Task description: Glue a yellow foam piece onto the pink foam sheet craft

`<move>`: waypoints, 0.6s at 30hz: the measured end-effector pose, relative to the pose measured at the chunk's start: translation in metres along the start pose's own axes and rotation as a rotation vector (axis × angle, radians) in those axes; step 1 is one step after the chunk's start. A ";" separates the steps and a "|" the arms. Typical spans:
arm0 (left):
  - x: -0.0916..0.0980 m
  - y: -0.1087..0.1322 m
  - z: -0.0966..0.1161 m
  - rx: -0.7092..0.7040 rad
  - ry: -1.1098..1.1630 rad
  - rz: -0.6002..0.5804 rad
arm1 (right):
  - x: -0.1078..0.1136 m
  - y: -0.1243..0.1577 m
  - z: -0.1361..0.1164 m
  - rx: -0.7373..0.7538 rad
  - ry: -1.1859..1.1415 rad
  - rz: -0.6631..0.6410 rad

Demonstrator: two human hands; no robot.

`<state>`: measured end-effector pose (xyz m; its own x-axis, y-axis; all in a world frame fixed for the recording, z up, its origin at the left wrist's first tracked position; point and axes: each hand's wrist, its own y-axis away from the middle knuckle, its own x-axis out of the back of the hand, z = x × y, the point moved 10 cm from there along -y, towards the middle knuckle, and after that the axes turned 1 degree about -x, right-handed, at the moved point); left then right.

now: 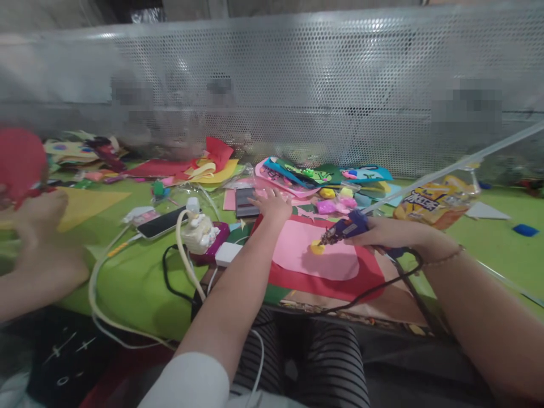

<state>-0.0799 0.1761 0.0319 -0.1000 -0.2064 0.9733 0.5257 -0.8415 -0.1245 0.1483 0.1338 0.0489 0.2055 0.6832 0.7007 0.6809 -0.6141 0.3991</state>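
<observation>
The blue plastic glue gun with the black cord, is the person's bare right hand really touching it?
Touching. The head view shows the right hand gripping the blue plastic glue gun, skin meeting plastic, with no gap.

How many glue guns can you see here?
1: the blue glue gun, in the right hand, over the pink paper. Others may be hidden from view.

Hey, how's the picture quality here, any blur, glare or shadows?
Head view: the co-worker's hand at the left is blurred; head view: bright glints show on the perforated metal panel; head view: a soft shadow falls on the pink paper near the glue gun in the right hand.
</observation>
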 end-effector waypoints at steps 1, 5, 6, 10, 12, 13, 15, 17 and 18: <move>-0.004 -0.003 -0.002 0.023 0.009 -0.014 | 0.000 -0.001 0.002 -0.005 -0.002 0.004; -0.014 -0.017 -0.007 0.072 0.029 -0.024 | -0.001 -0.003 0.004 0.007 -0.006 -0.004; -0.015 -0.020 -0.010 0.087 0.030 -0.020 | -0.001 -0.003 0.004 0.009 -0.006 -0.008; -0.023 -0.029 -0.020 0.153 0.050 -0.058 | -0.001 -0.003 0.006 -0.016 -0.002 -0.014; -0.026 -0.030 -0.021 0.158 0.059 -0.076 | -0.001 -0.003 0.008 -0.034 0.008 -0.012; -0.026 -0.030 -0.021 0.156 0.061 -0.079 | 0.000 -0.003 0.008 -0.038 0.011 -0.007; -0.027 -0.030 -0.020 0.151 0.058 -0.087 | 0.000 -0.002 0.006 -0.036 0.009 0.001; -0.027 -0.029 -0.019 0.144 0.057 -0.096 | 0.000 -0.001 0.004 -0.028 0.001 0.002; -0.027 -0.029 -0.018 0.141 0.059 -0.100 | -0.001 -0.001 0.003 -0.023 -0.003 -0.001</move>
<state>-0.1074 0.1966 0.0057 -0.2045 -0.1577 0.9661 0.6237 -0.7817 0.0044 0.1494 0.1349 0.0466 0.2065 0.6850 0.6986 0.6650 -0.6220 0.4134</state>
